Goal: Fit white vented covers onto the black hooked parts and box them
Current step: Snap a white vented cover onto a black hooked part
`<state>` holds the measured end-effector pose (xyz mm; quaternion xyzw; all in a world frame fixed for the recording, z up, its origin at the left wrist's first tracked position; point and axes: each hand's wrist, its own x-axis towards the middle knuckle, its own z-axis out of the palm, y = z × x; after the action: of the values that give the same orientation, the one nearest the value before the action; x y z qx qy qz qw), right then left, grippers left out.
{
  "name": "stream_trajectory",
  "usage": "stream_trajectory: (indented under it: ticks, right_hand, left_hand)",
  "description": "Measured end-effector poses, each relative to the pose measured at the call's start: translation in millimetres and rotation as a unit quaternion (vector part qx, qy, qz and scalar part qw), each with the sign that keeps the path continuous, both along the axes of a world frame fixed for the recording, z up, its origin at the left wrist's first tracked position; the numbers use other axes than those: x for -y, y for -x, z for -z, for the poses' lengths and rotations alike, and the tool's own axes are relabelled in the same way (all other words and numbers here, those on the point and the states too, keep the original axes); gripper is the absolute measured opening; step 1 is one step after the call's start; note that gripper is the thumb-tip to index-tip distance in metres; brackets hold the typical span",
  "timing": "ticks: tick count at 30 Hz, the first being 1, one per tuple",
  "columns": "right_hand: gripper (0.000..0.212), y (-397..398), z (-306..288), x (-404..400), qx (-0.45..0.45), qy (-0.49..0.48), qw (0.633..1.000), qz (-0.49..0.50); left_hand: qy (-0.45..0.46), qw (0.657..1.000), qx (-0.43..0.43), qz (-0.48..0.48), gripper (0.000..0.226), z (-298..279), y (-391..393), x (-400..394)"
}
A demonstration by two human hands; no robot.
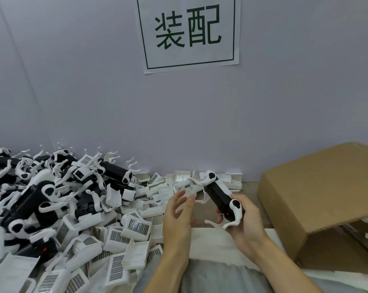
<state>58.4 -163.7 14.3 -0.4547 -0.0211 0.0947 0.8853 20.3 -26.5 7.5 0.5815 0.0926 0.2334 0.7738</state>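
right hand point(245, 220) gripping a black hooked part point(220, 196) over the desk's front middle | left hand point(177, 216) loose, fingers spread, holding nothing | white vented covers point(124, 233) heaped left | cardboard box point(324, 199) right edge

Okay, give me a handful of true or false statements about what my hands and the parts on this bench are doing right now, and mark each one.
1. The right hand holds a black hooked part. True.
2. The left hand grips a white vented cover. False: its fingers are spread and hold nothing.
3. The cardboard box sits on the person's right. True.
4. The pile of white vented covers lies inside the box. False: it lies loose on the bench, left of the hands.
5. A paper sign hangs on the wall. True.
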Motion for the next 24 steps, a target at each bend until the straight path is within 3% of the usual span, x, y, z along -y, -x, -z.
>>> stream_trajectory:
  ticks: [5, 8, 11, 14, 19, 24]
  right_hand:
    - [0.024, 2, 2, -2, 0.013, 0.009, 1.000, -0.024]
    - [0.016, 2, 7, 0, 0.120, 0.117, 0.986, 0.018]
    - [0.038, 4, 11, -1, 0.271, 0.259, 0.924, 0.073]
    - [0.043, 6, 10, -2, 0.354, 0.321, 0.874, 0.085]
    - [0.047, 8, 8, -1, 0.424, 0.428, 0.788, 0.124]
    - [0.070, 11, 8, -9, 0.439, 0.618, 0.639, 0.134]
  left_hand:
    - [0.026, 0.998, 0.020, 0.048, 0.029, -4, 5, 3]
    - [0.071, 0.997, 0.006, 0.019, 0.038, -7, 5, 1]
    - [0.133, 0.991, -0.003, 0.016, 0.025, -8, 5, -1]
    - [0.207, 0.977, -0.010, 0.056, 0.050, -12, 8, -2]
    - [0.243, 0.966, -0.013, 0.085, 0.061, -15, 10, -5]
    - [0.276, 0.959, -0.019, 0.062, 0.052, -15, 8, -8]
